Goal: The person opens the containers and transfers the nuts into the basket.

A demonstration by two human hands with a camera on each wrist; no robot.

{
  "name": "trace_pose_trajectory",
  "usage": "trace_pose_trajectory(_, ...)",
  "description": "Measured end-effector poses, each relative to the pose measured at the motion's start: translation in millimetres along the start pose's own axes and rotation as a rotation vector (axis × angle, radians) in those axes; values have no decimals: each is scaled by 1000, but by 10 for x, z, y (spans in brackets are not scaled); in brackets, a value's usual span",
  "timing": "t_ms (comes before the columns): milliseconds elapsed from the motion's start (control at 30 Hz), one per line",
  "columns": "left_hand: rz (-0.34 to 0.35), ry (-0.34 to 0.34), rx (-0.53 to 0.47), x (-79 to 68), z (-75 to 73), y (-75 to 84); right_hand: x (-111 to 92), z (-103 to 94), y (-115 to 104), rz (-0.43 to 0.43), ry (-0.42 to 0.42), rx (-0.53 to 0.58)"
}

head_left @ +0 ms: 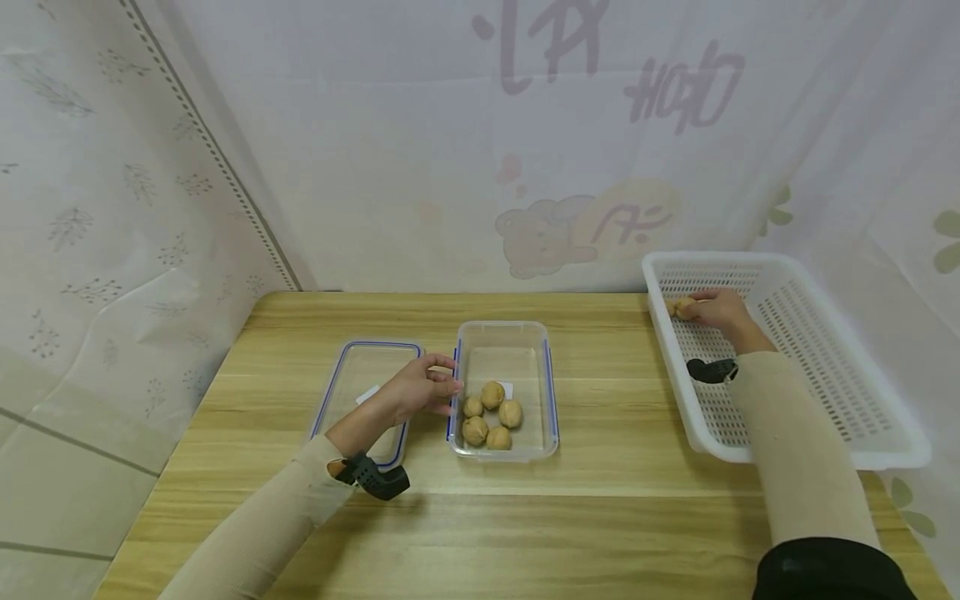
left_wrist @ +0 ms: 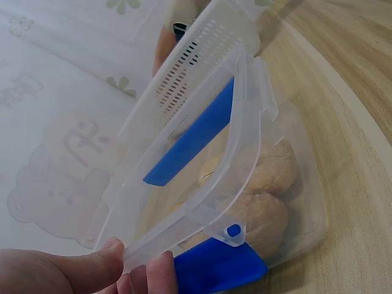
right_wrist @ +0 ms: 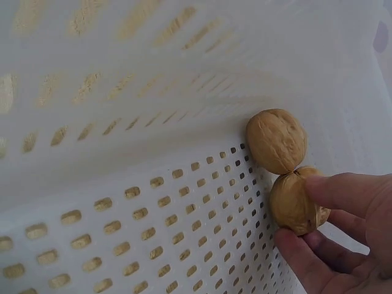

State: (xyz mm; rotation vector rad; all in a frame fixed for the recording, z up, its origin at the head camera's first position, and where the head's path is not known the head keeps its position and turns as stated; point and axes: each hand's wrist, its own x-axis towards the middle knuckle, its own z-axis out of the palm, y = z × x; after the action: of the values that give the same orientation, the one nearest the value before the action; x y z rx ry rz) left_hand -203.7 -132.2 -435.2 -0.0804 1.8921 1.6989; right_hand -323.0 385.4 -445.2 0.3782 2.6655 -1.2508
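Observation:
In the head view my right hand (head_left: pixel 722 315) reaches into the white plastic basket (head_left: pixel 892 442). It pinches a walnut (right_wrist: pixel 296 201) between thumb and fingers, low at the basket's corner. A second walnut (right_wrist: pixel 277 141) touches it there. My left hand (head_left: pixel 422 387) is at the left side of a clear plastic container (head_left: pixel 501 333) with blue clips. In the left wrist view its thumb and fingers hold the container's rim (left_wrist: pixel 177 223) beside a blue clip (left_wrist: pixel 217 266). Several walnuts (head_left: pixel 492 395) lie in the container's near half.
A clear lid (head_left: pixel 352 367) with a blue seal lies on the wooden table (head_left: pixel 480 542), left of the container and partly under my left forearm. Printed cloth (head_left: pixel 375 167) hangs behind the table and along both sides. The basket stands at the table's right.

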Motion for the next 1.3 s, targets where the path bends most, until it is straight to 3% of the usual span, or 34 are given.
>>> trace_pose_trajectory(267,-1,-4,0,2,6,2,-1,-24,-8,1,-19,-10)
trace_pose_trajectory(600,-3,-7,2,7,3,-4,-118,-163,-117,-3,-73,-162)
trace_pose_trajectory(933,-3,-7,-7,16,-3,-16,-217,-368,-346,-154,-115,-341)
trace_pose_trajectory(1300,1,-16,-10,22,-10,-23,-341,-427,-582,-335,-179,-413)
